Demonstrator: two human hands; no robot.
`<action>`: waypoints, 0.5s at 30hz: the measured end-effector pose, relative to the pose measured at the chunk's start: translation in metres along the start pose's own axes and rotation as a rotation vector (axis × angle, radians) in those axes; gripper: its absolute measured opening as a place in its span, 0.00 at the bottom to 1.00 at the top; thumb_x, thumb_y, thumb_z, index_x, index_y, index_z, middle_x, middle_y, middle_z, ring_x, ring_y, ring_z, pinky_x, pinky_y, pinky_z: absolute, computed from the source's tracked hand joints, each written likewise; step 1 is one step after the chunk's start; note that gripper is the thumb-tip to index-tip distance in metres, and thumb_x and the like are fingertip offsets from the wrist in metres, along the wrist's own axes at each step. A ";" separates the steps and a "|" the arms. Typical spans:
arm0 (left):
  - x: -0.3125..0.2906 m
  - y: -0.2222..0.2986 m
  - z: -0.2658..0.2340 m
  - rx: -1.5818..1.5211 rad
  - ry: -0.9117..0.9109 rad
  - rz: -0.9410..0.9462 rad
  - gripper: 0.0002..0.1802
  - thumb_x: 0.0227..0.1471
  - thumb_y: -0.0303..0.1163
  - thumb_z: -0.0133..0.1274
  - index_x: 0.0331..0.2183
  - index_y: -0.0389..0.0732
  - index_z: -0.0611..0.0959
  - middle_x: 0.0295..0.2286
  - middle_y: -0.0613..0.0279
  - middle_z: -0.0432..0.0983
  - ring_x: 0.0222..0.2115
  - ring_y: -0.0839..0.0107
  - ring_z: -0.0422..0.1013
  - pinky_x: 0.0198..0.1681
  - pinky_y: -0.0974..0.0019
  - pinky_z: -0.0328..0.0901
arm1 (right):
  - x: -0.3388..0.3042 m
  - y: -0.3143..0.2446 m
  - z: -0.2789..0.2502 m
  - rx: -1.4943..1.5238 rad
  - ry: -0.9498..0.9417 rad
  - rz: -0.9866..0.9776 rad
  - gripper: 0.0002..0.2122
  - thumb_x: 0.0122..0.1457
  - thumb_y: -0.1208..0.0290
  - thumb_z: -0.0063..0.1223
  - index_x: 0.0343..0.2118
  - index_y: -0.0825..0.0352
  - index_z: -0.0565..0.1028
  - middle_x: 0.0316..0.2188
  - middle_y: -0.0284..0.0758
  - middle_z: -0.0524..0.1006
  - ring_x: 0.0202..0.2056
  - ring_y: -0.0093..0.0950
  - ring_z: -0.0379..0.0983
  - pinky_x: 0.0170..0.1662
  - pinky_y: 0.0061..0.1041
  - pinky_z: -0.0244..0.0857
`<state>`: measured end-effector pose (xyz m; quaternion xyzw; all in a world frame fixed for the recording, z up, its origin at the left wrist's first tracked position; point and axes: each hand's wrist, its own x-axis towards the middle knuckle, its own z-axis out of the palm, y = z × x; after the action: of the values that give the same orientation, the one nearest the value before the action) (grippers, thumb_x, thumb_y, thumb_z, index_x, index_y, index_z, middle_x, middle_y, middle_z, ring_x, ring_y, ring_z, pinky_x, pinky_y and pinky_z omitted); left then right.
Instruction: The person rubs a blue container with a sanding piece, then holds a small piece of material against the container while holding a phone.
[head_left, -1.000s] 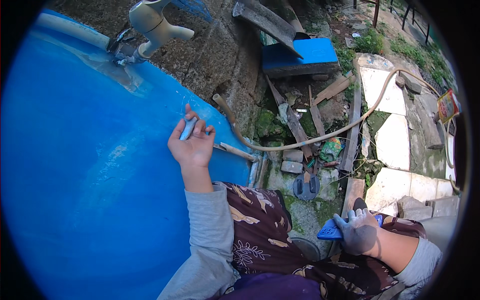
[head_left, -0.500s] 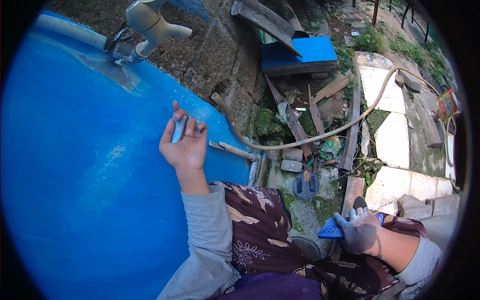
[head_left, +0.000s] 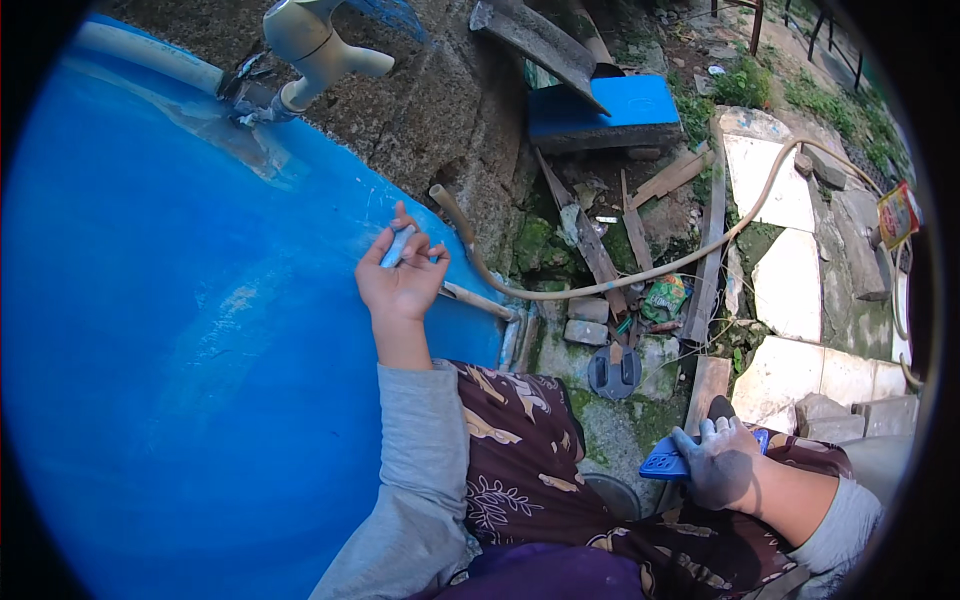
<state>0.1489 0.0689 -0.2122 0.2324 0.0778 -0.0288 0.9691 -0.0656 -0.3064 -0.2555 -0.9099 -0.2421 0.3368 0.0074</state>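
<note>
A: What did we have in our hands?

B: Our left hand [head_left: 400, 290] was turned palm up, thumb and curled fingers pinching a slim blue-white piece [head_left: 397, 247]. Our right hand [head_left: 725, 468], smudged grey, was wrapped over what looked like a blue smartphone [head_left: 661, 461]. The two hands were well apart.

A: Was the piece touching the blue painted surface [head_left: 250, 420]?

B: We couldn't tell. The hand was in front of that surface, near its edge, with the piece tucked among our fingers.

A: How far along were we, then?

B: By our judgement, partway at most. A pale scuffed patch [head_left: 236, 305] showed on the blue, and a rough greyish strip [head_left: 265, 160] ran below the pipe [head_left: 150, 55] and the tap [head_left: 310, 50]. Whether we had made those marks, we couldn't say. Most of the rest looked evenly blue, so we couldn't judge how much of it was left to work on. Neither held thing had been set down.

A: And around us?

B: A beige hose [head_left: 590, 291] curved away from just beside the blue edge, passing near two small blocks [head_left: 586, 320] and a green packet [head_left: 664, 296] and on over the pale paving slabs [head_left: 786, 285].
</note>
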 end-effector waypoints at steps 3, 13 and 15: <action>0.001 -0.006 0.001 0.031 0.123 0.005 0.22 0.60 0.32 0.35 0.54 0.41 0.70 0.31 0.72 0.69 0.20 0.75 0.58 0.33 0.64 0.54 | 0.000 0.001 0.003 0.016 0.007 -0.020 0.28 0.54 0.63 0.48 0.59 0.65 0.65 0.42 0.46 0.74 0.47 0.39 0.70 0.50 0.36 0.58; 0.001 -0.004 -0.001 -0.072 0.096 -0.049 0.22 0.59 0.32 0.34 0.54 0.43 0.71 0.31 0.72 0.69 0.21 0.76 0.58 0.36 0.65 0.52 | 0.000 0.000 -0.006 0.018 -0.026 -0.004 0.28 0.54 0.62 0.48 0.59 0.65 0.65 0.43 0.47 0.73 0.47 0.39 0.70 0.50 0.37 0.58; 0.002 -0.006 -0.001 -0.072 0.133 -0.041 0.22 0.59 0.32 0.35 0.54 0.43 0.71 0.31 0.72 0.69 0.21 0.76 0.58 0.36 0.64 0.52 | 0.000 0.001 -0.004 0.040 -0.058 -0.008 0.29 0.54 0.62 0.48 0.60 0.65 0.64 0.44 0.48 0.73 0.49 0.41 0.69 0.51 0.37 0.57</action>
<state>0.1505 0.0642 -0.2163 0.1969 0.1479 -0.0304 0.9687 -0.0625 -0.3067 -0.2526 -0.8986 -0.2388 0.3676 0.0201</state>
